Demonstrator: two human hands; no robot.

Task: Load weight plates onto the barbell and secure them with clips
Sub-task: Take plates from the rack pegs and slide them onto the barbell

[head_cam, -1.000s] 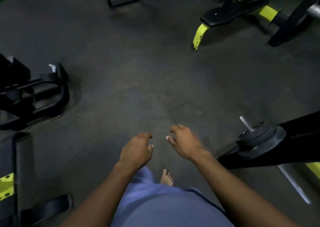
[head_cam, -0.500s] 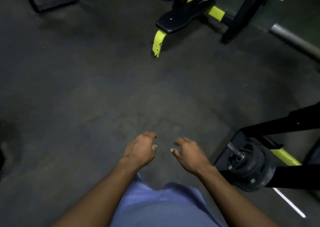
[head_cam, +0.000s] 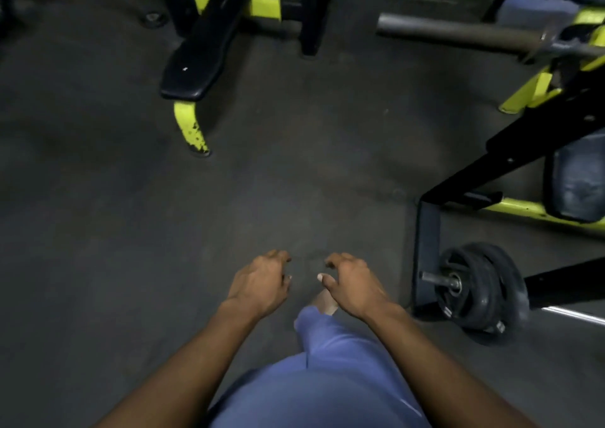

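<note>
Black weight plates [head_cam: 484, 288] hang on a short steel peg [head_cam: 437, 279] low on a black rack at the right. A bare steel barbell sleeve [head_cam: 458, 33] points left from a yellow rack at the top right. My left hand [head_cam: 260, 283] and my right hand [head_cam: 352, 285] hover side by side over the floor, fingers loosely curled and apart, holding nothing. The right hand is a short way left of the plates and does not touch them. No clips are visible.
A black padded bench [head_cam: 203, 51] with a yellow foot [head_cam: 191, 129] stands at the top centre. The black and yellow rack frame [head_cam: 425, 238] and a dark pad [head_cam: 576, 179] fill the right side. Grey floor [head_cam: 114, 231] spreads to the left. My blue trouser leg [head_cam: 327, 378] and bare foot [head_cam: 325, 301] show below.
The view has swung to the right: bench and plates shifted left and nearer, and the barbell sleeve came into view at the top right. Both hands stay empty, held together.
</note>
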